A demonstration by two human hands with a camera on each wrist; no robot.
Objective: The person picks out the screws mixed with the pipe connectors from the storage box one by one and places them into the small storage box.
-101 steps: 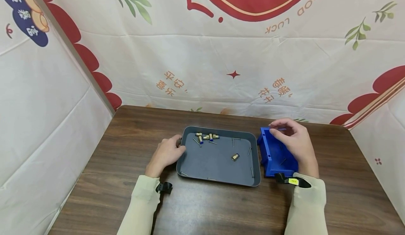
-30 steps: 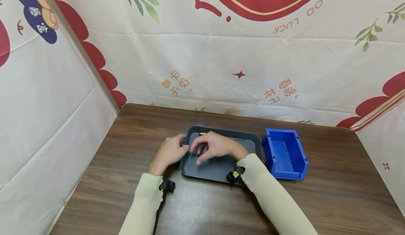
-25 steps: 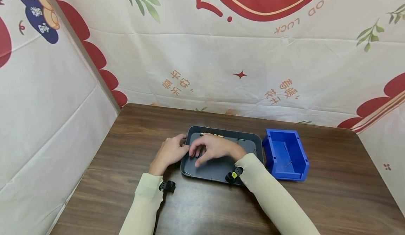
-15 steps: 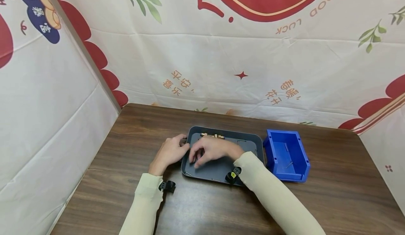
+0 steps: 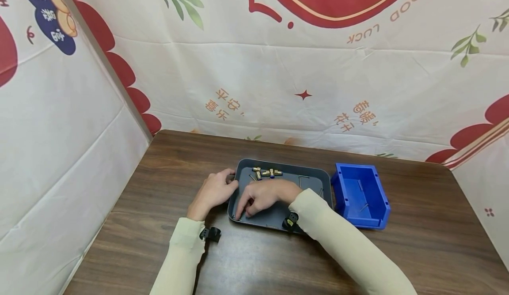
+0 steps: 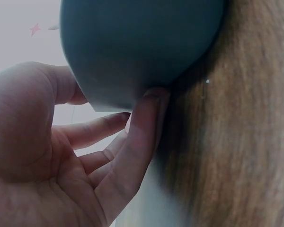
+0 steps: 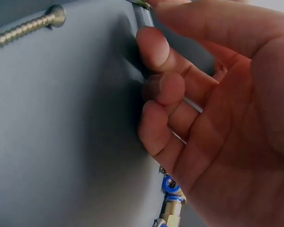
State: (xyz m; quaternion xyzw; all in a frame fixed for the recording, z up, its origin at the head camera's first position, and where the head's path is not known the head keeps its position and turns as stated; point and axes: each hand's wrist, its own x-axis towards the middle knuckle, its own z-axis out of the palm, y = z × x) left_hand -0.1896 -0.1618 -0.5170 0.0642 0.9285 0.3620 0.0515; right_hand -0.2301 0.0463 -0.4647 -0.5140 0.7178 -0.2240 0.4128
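Note:
My left hand [image 5: 214, 192] grips the left rim of a shallow grey tray [image 5: 310, 170]. In the left wrist view the thumb lies against the tray's wall, with fingertips [image 6: 154, 94] at its underside. My right hand [image 5: 264, 195] reaches into the tray's near left corner. Its index finger points down at a screw [image 7: 143, 4] there, with the other fingers bent. I cannot tell whether thumb and index finger pinch that screw. Another screw [image 7: 26, 32] lies along the near wall. Several brass push-in fittings [image 5: 272, 172] with blue ends lie toward the back left.
A blue bin [image 5: 367, 223] stands just right of the tray, with 2 screws [image 5: 363, 207] inside. Loose screws [image 5: 304, 176] lie along the tray's back and right sides. A printed cloth [image 5: 262, 74] hangs behind the wooden table [image 5: 254, 259].
My right hand has gone from over the blue bin, leftward across the tray, then down into its near left corner, index finger stretched out. The left hand has kept hold of the rim.

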